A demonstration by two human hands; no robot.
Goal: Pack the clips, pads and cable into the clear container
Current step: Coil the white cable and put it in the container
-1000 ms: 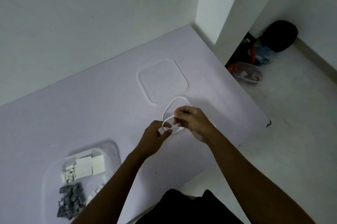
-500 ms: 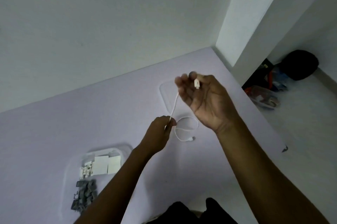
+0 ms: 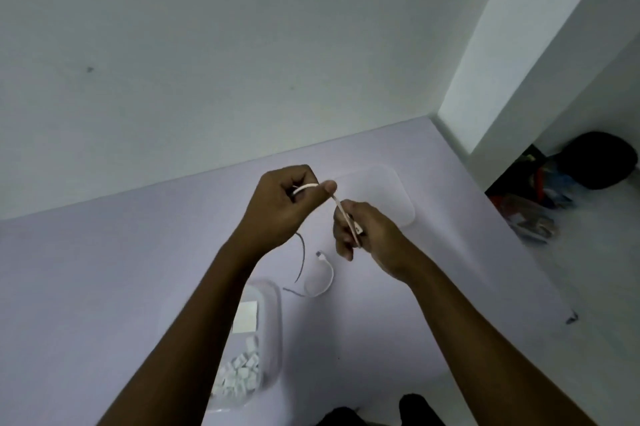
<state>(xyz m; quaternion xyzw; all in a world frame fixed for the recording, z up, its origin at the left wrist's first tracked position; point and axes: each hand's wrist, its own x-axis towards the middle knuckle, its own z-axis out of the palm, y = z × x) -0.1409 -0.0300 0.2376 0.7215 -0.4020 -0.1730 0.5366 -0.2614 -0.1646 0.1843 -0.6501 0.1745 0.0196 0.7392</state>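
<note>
While the clips [image 3: 240, 375] and pads [image 3: 246, 316] lie in the clear container [image 3: 274, 301] at lower centre-left, partly behind the left forearm, the cable [image 3: 341, 209] is not yet packed. At centre frame the left hand [image 3: 280, 207] is curled round it, raised above the worktop [image 3: 104, 269]; the free end trails on the surface below. The right hand [image 3: 367, 231] grips it near one plug. Judgement: coiling is in hand, and the next move calls for a compact coil lowered into the container. A clear lid [image 3: 393, 198] lies further right.
</note>
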